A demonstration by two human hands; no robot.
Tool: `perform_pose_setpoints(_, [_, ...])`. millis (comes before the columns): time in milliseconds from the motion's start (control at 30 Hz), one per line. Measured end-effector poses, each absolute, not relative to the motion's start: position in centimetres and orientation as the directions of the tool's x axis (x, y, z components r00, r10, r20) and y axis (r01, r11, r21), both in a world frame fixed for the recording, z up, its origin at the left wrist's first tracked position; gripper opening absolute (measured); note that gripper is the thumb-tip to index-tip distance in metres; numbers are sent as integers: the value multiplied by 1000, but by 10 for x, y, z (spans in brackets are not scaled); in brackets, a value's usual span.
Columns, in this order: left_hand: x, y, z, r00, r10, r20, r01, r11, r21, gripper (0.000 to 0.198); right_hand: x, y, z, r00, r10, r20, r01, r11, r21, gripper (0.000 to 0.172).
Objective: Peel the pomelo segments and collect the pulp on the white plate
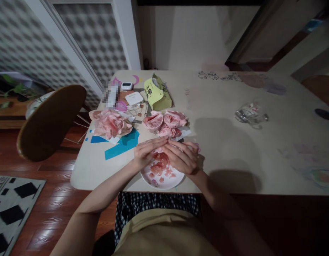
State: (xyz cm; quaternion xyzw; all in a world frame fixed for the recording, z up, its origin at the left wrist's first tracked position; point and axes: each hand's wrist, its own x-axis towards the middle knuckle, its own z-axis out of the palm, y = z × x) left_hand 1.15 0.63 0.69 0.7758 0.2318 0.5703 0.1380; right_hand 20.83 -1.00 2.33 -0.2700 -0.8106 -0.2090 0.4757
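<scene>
My left hand (149, 149) and my right hand (183, 156) meet over the far side of a white plate (164, 184). Their fingers close around a piece of pink pomelo (159, 149), mostly hidden beneath them. Red pomelo pulp (159, 166) lies on the plate in larger chunks and small broken bits. Just beyond my fingertips sit several unpeeled pomelo sections (164, 122), still in pale pink membrane. To the left rises a heap of pink peel and membrane (111, 124).
Blue sheets (123, 144) lie left of my hands. Behind are a yellow-green cap (157, 93), a white box (134, 98) and a small white timer (126, 86). A clear plastic bundle (251, 114) rests to the right. A wooden chair (51, 122) stands left of the table.
</scene>
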Motion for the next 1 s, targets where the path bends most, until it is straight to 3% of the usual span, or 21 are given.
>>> perform_pose_setpoints(133, [13,3,4,181,553,813,283,-821,495,41,204,-8,24,-446,208,871,611,782,126,22])
perform_pose_setpoints(433, [12,1,-3,253,585,771,321,-802,503,51,208,-11,34,-467,302,831,584,811,33,28])
perform_pose_setpoints(733, [9,1,0,298,446,844,282,-886,368,55,209,-22,34,-508,258,821,622,770,143,27])
perform_pose_setpoints(1000, [10,-3,10,335,412,847,281,-902,328,52,200,-24,35,-428,264,864,644,760,86,17])
